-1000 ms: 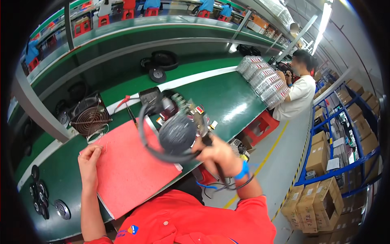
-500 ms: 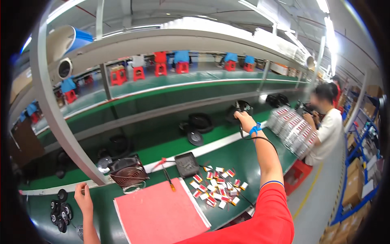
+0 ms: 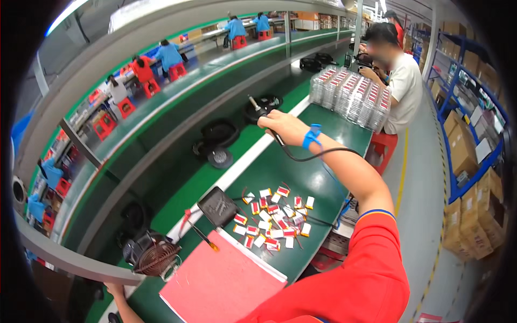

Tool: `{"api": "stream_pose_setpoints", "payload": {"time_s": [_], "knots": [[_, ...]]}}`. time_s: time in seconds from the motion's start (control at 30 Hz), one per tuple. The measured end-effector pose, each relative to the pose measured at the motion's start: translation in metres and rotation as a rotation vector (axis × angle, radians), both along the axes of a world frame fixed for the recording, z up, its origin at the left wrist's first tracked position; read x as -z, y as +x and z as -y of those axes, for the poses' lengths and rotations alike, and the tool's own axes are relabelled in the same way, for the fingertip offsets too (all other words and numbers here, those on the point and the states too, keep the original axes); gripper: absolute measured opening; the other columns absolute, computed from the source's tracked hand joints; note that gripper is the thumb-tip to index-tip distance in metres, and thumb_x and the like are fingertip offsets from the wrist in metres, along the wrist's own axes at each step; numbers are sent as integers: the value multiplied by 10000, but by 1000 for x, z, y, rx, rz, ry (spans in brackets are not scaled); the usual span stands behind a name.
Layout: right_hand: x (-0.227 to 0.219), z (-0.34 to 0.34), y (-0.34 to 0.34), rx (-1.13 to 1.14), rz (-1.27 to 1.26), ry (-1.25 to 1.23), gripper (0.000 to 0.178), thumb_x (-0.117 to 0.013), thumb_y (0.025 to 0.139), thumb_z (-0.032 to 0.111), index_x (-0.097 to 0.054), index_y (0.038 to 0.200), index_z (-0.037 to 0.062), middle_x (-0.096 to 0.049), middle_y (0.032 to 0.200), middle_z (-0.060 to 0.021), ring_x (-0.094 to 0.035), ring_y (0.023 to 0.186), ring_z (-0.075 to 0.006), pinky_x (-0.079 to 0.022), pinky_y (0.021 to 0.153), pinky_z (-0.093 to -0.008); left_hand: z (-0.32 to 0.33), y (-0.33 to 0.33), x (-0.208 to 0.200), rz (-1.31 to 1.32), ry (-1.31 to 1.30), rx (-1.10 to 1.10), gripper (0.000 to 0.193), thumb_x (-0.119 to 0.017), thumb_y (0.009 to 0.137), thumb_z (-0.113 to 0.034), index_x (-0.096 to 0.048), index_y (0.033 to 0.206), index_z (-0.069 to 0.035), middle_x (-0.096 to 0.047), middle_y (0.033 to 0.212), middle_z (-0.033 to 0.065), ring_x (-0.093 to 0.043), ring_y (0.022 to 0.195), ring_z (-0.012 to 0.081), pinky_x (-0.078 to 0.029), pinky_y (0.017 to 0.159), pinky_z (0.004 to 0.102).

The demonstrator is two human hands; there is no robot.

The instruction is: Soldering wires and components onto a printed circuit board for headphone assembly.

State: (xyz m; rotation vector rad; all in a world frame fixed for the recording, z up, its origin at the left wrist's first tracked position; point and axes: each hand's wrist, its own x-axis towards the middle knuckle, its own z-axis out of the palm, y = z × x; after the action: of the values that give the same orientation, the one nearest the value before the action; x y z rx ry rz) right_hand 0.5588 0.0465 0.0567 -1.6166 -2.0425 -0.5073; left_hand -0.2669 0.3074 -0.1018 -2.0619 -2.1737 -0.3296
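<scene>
My right hand [image 3: 284,127], wearing a blue wrist strap [image 3: 312,137], is closed round a soldering iron [image 3: 256,106]. The iron's metal end points up and away, and its black cord hangs below my forearm. Just beyond the hand, black headphone-like parts [image 3: 264,107] lie on the green conveyor belt [image 3: 177,202]. Low on the left, my left hand [image 3: 114,290] is by the grey frame rail [image 3: 81,266]; the rail and picture edge hide most of its fingers. Small pouch batteries [image 3: 277,222], white and red, lie scattered on the green bench [image 3: 264,175].
A pink-red mat [image 3: 226,282] covers the near bench. Past it are a black tray [image 3: 216,208], a red-clipped lead [image 3: 202,237] and a small fan [image 3: 154,258]. Clear packs [image 3: 350,99] are stacked beside a co-worker [image 3: 401,81]. Blue shelving [image 3: 458,185] and cartons [image 3: 474,220] stand right.
The view has swung right and tilted. My right hand still holds the soldering iron. My left hand, raised over the bench before, is now lower, partly behind the frame rail.
</scene>
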Motion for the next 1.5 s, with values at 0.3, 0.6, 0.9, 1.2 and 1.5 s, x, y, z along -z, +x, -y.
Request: {"api": "stream_pose_setpoints", "payload": {"time_s": [0.3,0.6,0.9,1.2,1.5], "knots": [[21,154,-91,193,-618,-183,324,-548,796,-69,-587,1107,14,-516,1195,-94,-520,1108,-205,-431,975,-404,71,142,-82,7,29,150,283,-620,758,-307,-672,912,-75,-617,1062,132,-576,1004,300,-495,792,446],[42,195,-175,156,-329,-143,300,-542,790,-130,-541,1067,-14,-607,1040,-148,-570,978,-234,-411,923,-336,71,114,-83,-112,387,97,282,-629,735,-311,-680,897,-87,-630,1011,132,-588,940,331,-483,712,485],[56,140,-252,-142,-236,44,150,-592,754,102,-600,902,88,-493,750,-101,-525,709,-285,-442,606,-361,-49,-71,-41,56,42,187,498,-438,878,-425,-570,1221,-90,-586,1213,113,-563,1084,289,-426,928,423],[66,102,-312,-430,-418,155,135,-595,786,75,-535,907,83,-466,736,-85,-517,712,-264,-422,616,-372,-36,-66,-77,-29,-428,248,485,-483,833,5,-429,1315,16,-489,1288,124,-487,1138,235,-413,946,295],[74,92,-311,-486,-716,100,247,-623,722,-44,-564,952,25,-580,831,-117,-575,746,-299,-487,637,-355,153,133,-233,-182,169,108,379,-559,805,-81,-559,1178,-10,-583,1137,196,-574,1005,323,-443,879,388]]}}
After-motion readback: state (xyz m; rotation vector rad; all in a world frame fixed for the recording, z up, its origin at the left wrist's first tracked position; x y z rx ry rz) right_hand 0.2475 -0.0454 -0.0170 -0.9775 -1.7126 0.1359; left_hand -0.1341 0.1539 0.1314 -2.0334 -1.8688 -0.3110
